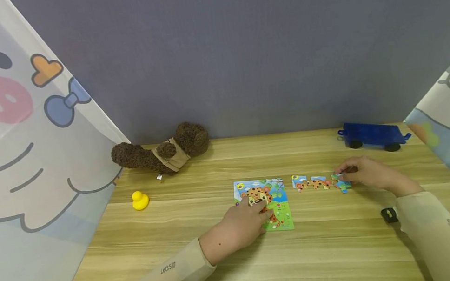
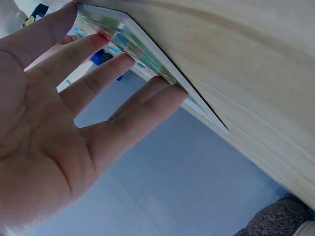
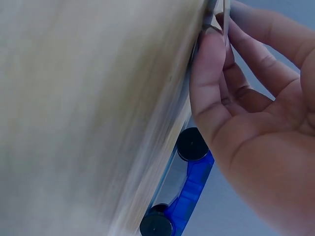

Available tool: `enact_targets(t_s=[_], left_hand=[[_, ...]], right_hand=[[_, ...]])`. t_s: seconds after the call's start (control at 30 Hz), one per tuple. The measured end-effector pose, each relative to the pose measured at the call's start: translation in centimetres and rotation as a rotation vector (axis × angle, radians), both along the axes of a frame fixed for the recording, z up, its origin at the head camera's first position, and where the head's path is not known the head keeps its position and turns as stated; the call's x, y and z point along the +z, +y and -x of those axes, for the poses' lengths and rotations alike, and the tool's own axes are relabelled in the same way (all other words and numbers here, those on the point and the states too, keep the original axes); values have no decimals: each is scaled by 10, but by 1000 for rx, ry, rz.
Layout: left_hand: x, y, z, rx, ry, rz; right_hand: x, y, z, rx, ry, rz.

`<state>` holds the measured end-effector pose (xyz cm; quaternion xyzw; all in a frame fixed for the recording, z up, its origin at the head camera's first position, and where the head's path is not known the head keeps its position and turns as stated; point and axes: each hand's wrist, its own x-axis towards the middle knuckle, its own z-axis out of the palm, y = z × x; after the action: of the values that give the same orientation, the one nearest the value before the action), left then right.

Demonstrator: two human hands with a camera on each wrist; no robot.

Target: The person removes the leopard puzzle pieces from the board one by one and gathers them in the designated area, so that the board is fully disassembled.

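Note:
A picture card [image 1: 283,217] with a cartoon leopard on green and blue lies on the table. My left hand [image 1: 241,222] rests its fingertips on the card's lower left part, its fingers [image 2: 91,88] spread and fairly straight in the left wrist view. To the right of the card, my right hand [image 1: 369,176] pinches a jigsaw piece [image 1: 343,185] between thumb and fingers. The held piece shows as a thin edge [image 3: 226,22] in the right wrist view. Two more jigsaw pieces, a left one [image 1: 299,183] and a middle one [image 1: 320,182], sit in a row beside it.
A brown teddy bear [image 1: 174,153] lies at the back left, with a yellow rubber duck [image 1: 140,201] in front of it. At the back right stands a blue toy wagon [image 1: 372,134] with black wheels. A small black object [image 1: 389,215] is beside my right sleeve.

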<state>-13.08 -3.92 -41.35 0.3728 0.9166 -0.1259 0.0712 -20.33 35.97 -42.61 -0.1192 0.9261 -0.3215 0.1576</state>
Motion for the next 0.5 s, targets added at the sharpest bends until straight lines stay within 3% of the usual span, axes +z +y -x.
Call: enact_targets(t_s=[0.23,0.5], left_hand=[[-1,0,0,6,4,1],[1,1,2,2,-30,6]], right_hand=[[-1,-2,0,-2,77,-40],[1,-3,0,-8,92,-56]])
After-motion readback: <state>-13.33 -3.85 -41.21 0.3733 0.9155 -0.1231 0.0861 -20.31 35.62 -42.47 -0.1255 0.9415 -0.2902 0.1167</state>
